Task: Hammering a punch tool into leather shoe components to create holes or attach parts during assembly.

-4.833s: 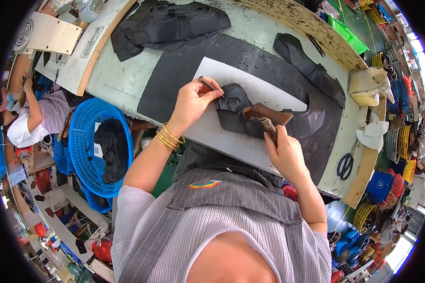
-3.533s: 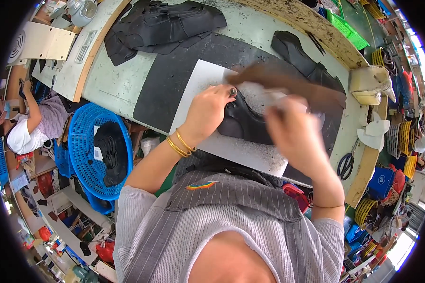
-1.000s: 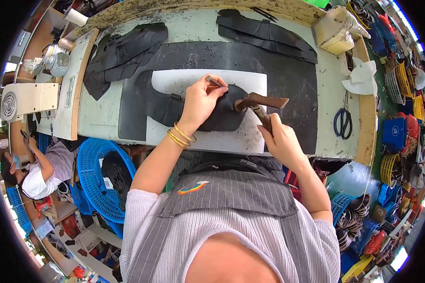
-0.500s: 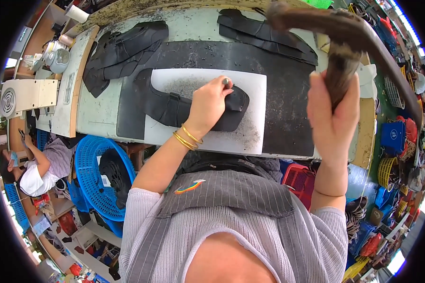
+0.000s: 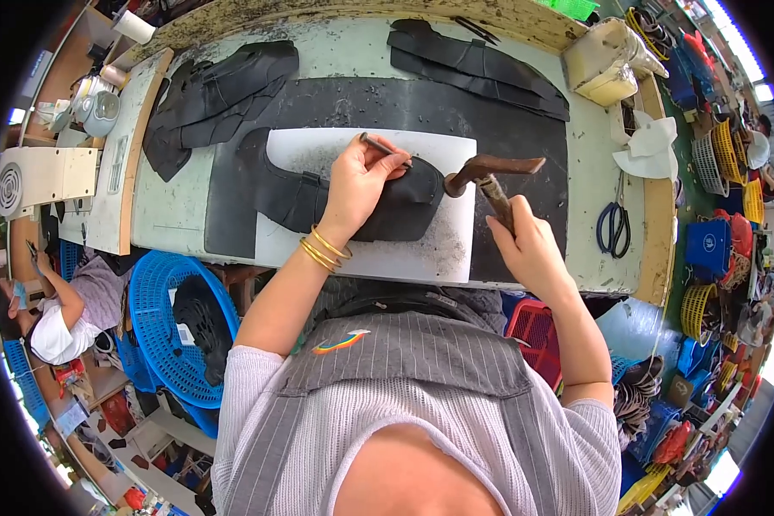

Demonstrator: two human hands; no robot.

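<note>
My left hand (image 5: pixel 353 189), with two gold bangles at its wrist, grips a dark metal rod, likely a hole punch (image 5: pixel 376 144). The rod leans, its lower end close to a black leather piece (image 5: pixel 408 215). That piece has a strap detail and lies on a white board (image 5: pixel 450 258) strewn with black specks. To its right, my right hand (image 5: pixel 535 254) is wrapped round the handle of a hammer (image 5: pixel 499 165). The hammer's rusty head is low beside the leather's right end; whether it touches the board I cannot tell.
Stacks of black leather pieces lie at the far left (image 5: pixel 224 95) and far right (image 5: pixel 482 69) of the worktable. Blue-handled scissors (image 5: pixel 613 230), a white scrap (image 5: pixel 649 148) and a cream container (image 5: pixel 606 64) stand at the right. A blue basket (image 5: pixel 150 301) is beside me; another person (image 5: pixel 69 310) sits at left.
The hammer has come down from high at the right to beside the leather piece. The punch has gone from roughly upright to tilted in my left hand.
</note>
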